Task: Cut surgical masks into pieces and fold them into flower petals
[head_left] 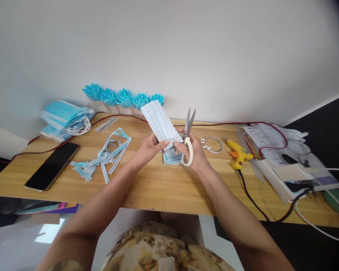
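A pale face mask piece (159,121) with lengthwise pleats is raised above the table, tilted up to the left. My left hand (152,148) pinches its lower edge between thumb and fingers. The scissors (188,150), with white handles, are in my right hand (197,152), their blades parted and pointing up, away from the mask. My right thumb and fingertips also touch the mask's lower right corner. Beneath my hands another blue mask piece (172,158) lies on the wooden table (158,188), partly hidden.
Cut mask strips (104,156) and a phone (53,165) lie left, before a mask stack (66,116). Blue fabric flowers (124,98) line the wall. Rightward are a white tape ring (213,144), yellow glue gun (238,153) with black cord, and a power strip (275,180) with cables.
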### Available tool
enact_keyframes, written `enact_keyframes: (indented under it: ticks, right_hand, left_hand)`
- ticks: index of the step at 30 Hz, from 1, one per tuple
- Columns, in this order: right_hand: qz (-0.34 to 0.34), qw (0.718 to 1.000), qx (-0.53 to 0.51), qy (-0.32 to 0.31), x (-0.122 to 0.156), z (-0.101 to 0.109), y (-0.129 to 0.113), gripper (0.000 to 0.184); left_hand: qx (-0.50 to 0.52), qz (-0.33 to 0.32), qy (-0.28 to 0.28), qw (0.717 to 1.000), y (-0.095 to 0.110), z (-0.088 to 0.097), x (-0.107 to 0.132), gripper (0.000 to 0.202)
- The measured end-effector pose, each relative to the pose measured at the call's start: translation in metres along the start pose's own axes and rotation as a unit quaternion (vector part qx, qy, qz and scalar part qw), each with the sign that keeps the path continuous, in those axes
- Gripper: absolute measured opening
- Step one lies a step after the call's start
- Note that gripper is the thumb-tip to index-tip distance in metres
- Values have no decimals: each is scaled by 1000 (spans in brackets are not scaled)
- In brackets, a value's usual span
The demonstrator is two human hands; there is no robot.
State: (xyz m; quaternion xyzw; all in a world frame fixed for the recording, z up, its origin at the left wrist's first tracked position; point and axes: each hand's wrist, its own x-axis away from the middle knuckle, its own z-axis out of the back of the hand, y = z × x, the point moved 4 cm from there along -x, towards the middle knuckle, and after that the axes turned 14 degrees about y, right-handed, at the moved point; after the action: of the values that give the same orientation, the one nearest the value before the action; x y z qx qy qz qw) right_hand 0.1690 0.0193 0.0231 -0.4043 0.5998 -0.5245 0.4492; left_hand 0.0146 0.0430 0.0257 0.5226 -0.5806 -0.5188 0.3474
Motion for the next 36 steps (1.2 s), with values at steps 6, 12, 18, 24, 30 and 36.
enact_keyframes:
  ticks: [6, 12, 18, 24, 30, 36]
  right_hand:
    - [11, 1000, -12, 12, -1, 3, -2, 43]
    - [16, 999, -13, 31, 0, 4, -1, 41]
    - [-12, 998, -36, 44, 1, 3, -4, 45]
    - [-35, 997, -69, 31, -2, 4, -2, 47]
    - [-26, 997, -69, 0, -2, 6, -1, 43]
    - [-24, 998, -39, -46, 2, -2, 0, 42]
  left_hand:
    - [-45, -6, 9, 999, 1, 3, -2, 36]
    - [-64, 1, 6, 998, 3, 2, -1, 36]
    - [-52, -10, 9, 999, 7, 3, -2, 39]
    - [-12, -13, -3, 1000, 6, 8, -3, 51]
    - [-45, 22, 4, 999, 1, 10, -2, 41]
    - [-48, 11, -31, 998, 4, 0, 1, 37]
